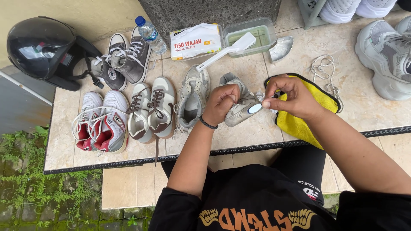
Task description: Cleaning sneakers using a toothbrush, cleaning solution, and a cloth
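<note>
On the tiled ledge (239, 132), your grey shoe (239, 105) lies frame centre, its long axis toward upper left. Your left hand (221, 102) clenches it; your right hand (291, 96) pinches near its toe, over the yellow cloth (299, 124).

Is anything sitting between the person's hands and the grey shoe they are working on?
Nothing visible does. The left hand already grips the grey shoe at its heel end, and the right hand pinches something small beside the shoe's toe; what it pinches is too small to tell.
</note>
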